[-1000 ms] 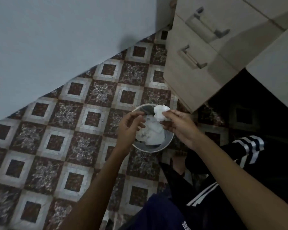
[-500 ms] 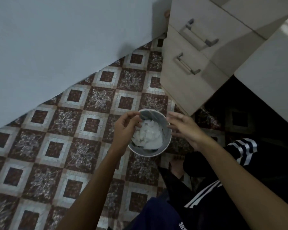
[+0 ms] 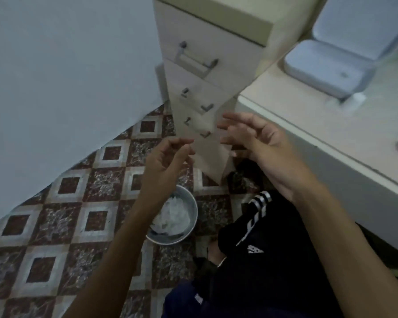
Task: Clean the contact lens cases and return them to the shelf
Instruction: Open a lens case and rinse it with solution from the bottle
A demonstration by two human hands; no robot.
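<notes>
We cannot make out any contact lens case, only both our hands raised empty with loosely curled fingers, left hand [image 3: 168,161] above a grey bin [image 3: 192,216] of crumpled white tissue [image 3: 174,216], right hand [image 3: 255,143] before the drawer unit [image 3: 207,72], beside the desk [image 3: 331,134].
</notes>
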